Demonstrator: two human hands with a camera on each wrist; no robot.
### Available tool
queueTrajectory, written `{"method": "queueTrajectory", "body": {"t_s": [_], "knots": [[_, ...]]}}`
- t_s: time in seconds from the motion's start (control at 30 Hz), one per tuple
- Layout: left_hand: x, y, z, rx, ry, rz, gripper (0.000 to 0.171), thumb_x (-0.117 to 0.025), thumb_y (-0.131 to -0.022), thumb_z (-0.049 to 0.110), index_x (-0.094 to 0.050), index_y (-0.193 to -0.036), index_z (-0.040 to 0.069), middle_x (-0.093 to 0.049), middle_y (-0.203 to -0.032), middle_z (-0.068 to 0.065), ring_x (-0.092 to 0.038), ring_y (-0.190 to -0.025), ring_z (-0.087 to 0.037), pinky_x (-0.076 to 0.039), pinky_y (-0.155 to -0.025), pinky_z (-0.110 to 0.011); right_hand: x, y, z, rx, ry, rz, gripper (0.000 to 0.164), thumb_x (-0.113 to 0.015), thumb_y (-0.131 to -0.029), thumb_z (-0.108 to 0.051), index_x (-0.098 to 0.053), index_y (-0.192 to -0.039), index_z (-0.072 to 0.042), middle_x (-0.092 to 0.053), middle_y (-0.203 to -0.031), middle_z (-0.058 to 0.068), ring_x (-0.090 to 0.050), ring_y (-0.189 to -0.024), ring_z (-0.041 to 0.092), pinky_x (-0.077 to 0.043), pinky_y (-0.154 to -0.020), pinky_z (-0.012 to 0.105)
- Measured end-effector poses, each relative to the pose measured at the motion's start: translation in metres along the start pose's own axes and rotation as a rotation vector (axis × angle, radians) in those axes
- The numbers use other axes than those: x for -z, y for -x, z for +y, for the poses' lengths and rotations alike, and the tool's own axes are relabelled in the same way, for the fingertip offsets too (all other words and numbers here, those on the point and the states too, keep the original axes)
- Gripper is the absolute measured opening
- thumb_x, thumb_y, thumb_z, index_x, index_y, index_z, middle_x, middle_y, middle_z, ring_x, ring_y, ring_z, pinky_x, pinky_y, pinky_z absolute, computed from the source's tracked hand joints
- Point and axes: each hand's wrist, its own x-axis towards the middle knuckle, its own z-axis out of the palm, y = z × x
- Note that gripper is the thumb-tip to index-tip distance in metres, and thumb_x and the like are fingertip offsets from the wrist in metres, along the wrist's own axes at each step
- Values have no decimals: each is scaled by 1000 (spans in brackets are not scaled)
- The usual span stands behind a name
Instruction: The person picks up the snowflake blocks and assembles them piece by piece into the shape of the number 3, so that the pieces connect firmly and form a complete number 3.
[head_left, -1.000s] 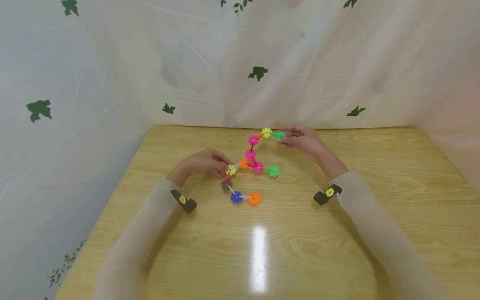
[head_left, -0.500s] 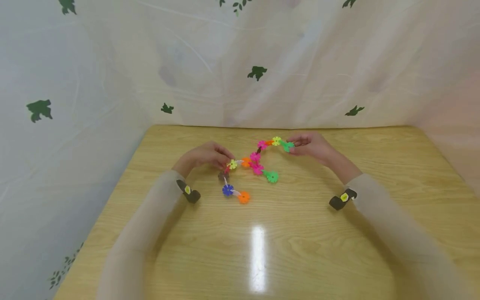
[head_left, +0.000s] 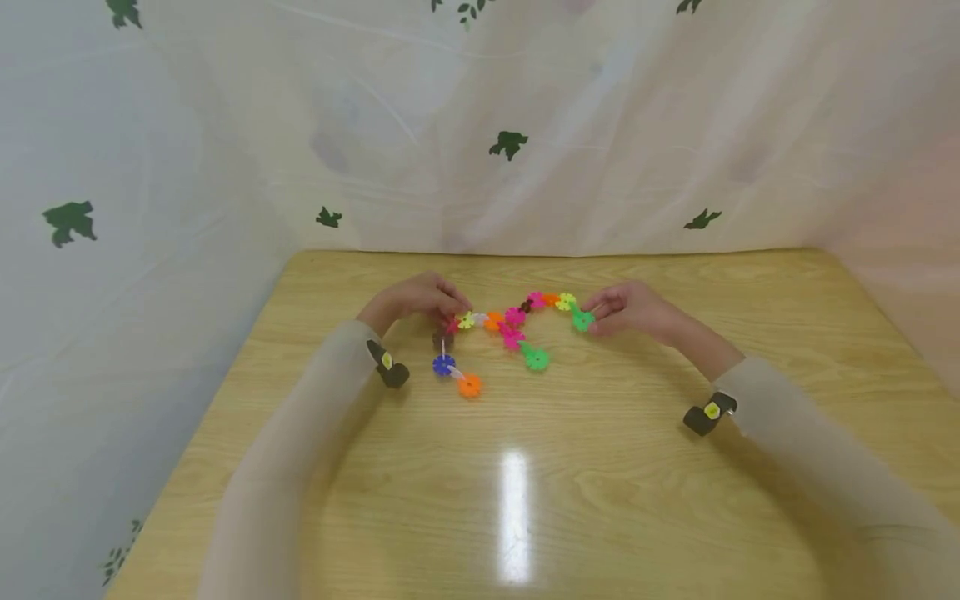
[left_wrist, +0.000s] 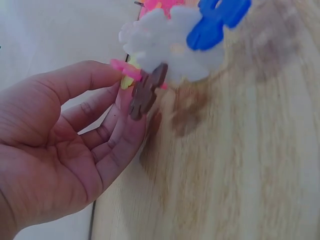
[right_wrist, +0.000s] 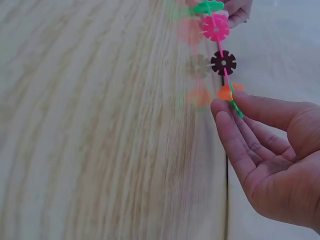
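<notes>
A branched chain of interlocking notched plastic discs (head_left: 515, 317) spans between my two hands in the head view. At its left part, my left hand (head_left: 420, 298) pinches around the yellow disc (head_left: 467, 320) and a pink one beside it. From there a brown disc (left_wrist: 145, 95), a blue disc (head_left: 443, 365) and an orange disc (head_left: 469, 385) bend toward me. My right hand (head_left: 633, 310) pinches the green disc (head_left: 582, 320) at the chain's right end between thumb and fingers. A short middle branch ends in another green disc (head_left: 536, 359).
The wooden table (head_left: 600, 483) reflects a bright strip of light near its front. Behind it and at the left hangs a pale curtain (head_left: 420, 125) with dark green leaf prints. A black camera band (head_left: 387, 363) sits on the left wrist, another (head_left: 710, 413) on the right.
My right hand has moved right and nearer with its green end, straightening the chain's upper part. My left hand has shifted slightly away from me, and the blue and orange end has swung left.
</notes>
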Motion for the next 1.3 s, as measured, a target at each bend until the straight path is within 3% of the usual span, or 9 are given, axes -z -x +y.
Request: {"method": "queueTrajectory", "body": {"t_s": [0.17,0.57,0.77,0.93,1.17,1.3], "knots": [[1,-6,-2,10,10,32,30,-66,-95,10,-69,-120,-6,-74,-92,1,-64,-78,-10,-60,-75,-24,-5,4,-4,-25,-22,-57,40,-76,-89,-4,-60,-123,12,-77,-93,12,-75,-79,17,-64,-78,36],[0,-2,-4,11,30,119,31,-65,-98,14,-68,-122,-5,-71,-100,-3,-64,-84,-11,-59,-80,-24,-12,4,-3,-77,9,-152,38,-77,-90,-7,-59,-119,9,-77,-87,12,-74,-77,20,-64,-73,34],[5,14,-14,-22,10,140,35,-63,-101,18,-64,-128,-5,-72,-111,-12,-69,-93,-14,-60,-92,-33,-6,3,-7,-72,70,-195,39,-77,-91,-13,-60,-120,8,-77,-93,13,-74,-83,20,-64,-76,34],[10,32,-25,-31,-21,158,37,-63,-101,19,-64,-130,-4,-71,-118,-18,-69,-92,-15,-60,-89,-32,4,-1,-7,-61,97,-165,38,-76,-92,-14,-62,-120,7,-77,-96,14,-74,-85,21,-64,-78,34],[11,57,-32,-30,-9,139,37,-65,-97,14,-63,-128,-6,-70,-121,-22,-70,-96,-18,-60,-93,-38,14,-14,1,-23,8,-151,45,-71,-94,-5,-53,-132,8,-69,-121,23,-73,-94,13,-63,-85,32],[8,68,-33,-26,-28,117,36,-68,-94,12,-65,-127,-4,-71,-120,-20,-70,-98,-18,-60,-92,-36,18,-25,10,18,-38,-187,52,-71,-92,0,-50,-138,9,-69,-123,23,-73,-96,12,-62,-87,31]]}}
